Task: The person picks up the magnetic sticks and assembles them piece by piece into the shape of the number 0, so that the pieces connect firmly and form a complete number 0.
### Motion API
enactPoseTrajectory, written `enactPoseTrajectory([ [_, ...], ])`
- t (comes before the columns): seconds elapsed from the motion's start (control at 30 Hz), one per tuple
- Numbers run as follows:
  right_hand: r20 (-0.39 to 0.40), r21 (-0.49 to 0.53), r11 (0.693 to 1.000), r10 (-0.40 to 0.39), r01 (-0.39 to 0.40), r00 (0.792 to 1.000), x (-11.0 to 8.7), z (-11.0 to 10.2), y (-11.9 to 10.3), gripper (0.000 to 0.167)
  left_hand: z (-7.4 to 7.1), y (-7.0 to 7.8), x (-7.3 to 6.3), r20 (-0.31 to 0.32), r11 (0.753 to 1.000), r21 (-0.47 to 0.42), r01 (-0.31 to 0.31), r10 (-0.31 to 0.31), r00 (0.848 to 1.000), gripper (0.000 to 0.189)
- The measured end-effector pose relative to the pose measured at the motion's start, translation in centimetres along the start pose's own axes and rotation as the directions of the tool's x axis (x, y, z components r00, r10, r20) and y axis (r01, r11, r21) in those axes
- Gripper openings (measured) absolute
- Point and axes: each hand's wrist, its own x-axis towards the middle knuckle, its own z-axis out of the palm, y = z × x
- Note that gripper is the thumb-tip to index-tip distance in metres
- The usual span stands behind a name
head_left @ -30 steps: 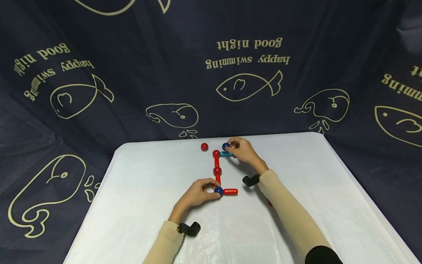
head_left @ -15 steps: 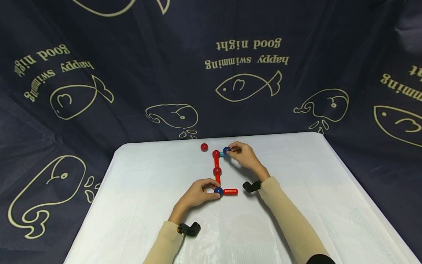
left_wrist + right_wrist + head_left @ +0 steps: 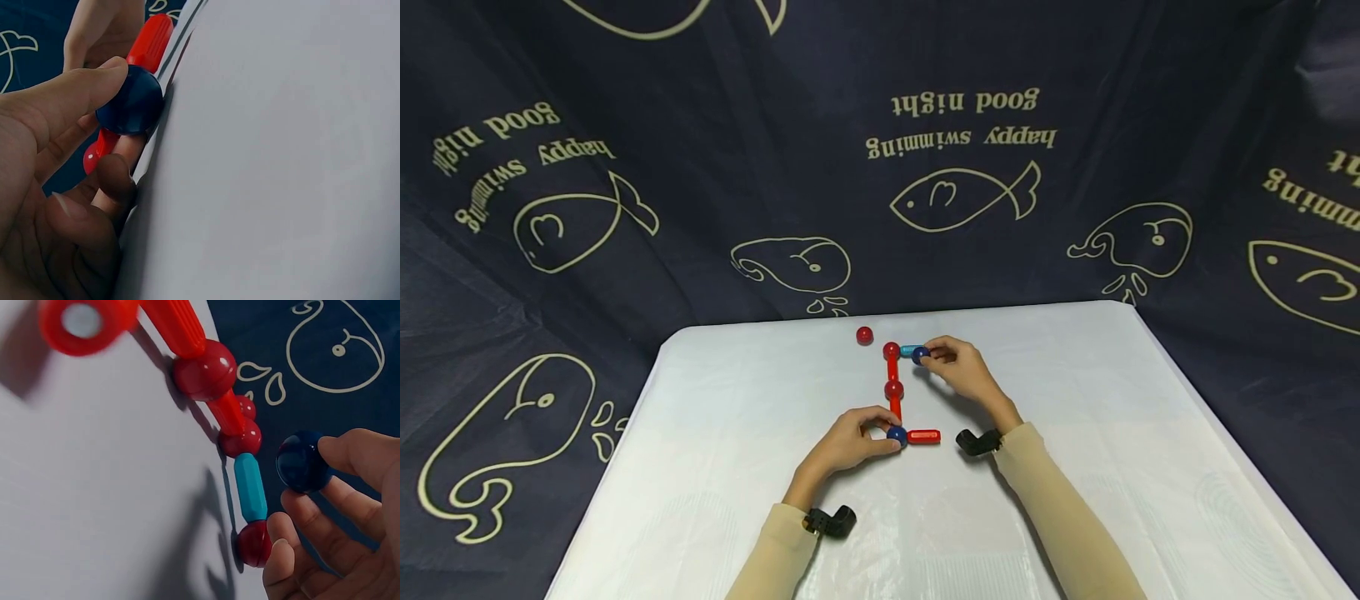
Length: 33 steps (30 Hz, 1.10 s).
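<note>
My left hand (image 3: 850, 439) pinches a dark blue ball (image 3: 134, 103) between thumb and fingers. A red magnetic rod (image 3: 924, 437) juts rightward from that ball, and more red rods (image 3: 892, 370) and red balls (image 3: 893, 390) run from it toward the far edge. At the far end, a light blue rod (image 3: 250, 487) joins a red ball (image 3: 240, 437) to another red ball (image 3: 254, 544), which the right hand hides in the head view. My right hand (image 3: 960, 367) pinches a second blue ball (image 3: 303, 461), apart from the light blue rod in the right wrist view.
A loose red ball (image 3: 865, 336) lies left of the chain, close to the table's far edge. The white-covered table (image 3: 737, 400) meets a dark cloth (image 3: 820, 167) with fish drawings behind it. Each wrist wears a black camera mount (image 3: 978, 442).
My right hand has come nearer to me with its blue ball, from beyond the light blue rod to its near side. The left hand and the chain stay where they were.
</note>
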Motion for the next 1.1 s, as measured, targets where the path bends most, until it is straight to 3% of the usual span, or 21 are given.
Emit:
enactPoseTrajectory([
  [0.43, 0.01, 0.007, 1.0, 0.011, -0.011, 1.0, -3.1, 0.7, 0.5, 0.03, 0.2, -0.1, 0.1, -0.003, 1.0, 0.004, -0.005, 0.005, 1.0, 0.028],
  [0.77, 0.005, 0.009, 1.0, -0.023, 0.023, 1.0, -4.9, 0.5, 0.8, 0.029, 0.0, 0.2, 0.2, -0.009, 1.0, 0.006, -0.007, 0.007, 1.0, 0.028],
  [1.1, 0.041, -0.015, 1.0, 0.019, -0.018, 0.999, -7.1, 0.3, 0.9, 0.029, -0.1, 0.2, 0.1, -0.011, 1.0, 0.012, 0.002, -0.002, 1.0, 0.029],
])
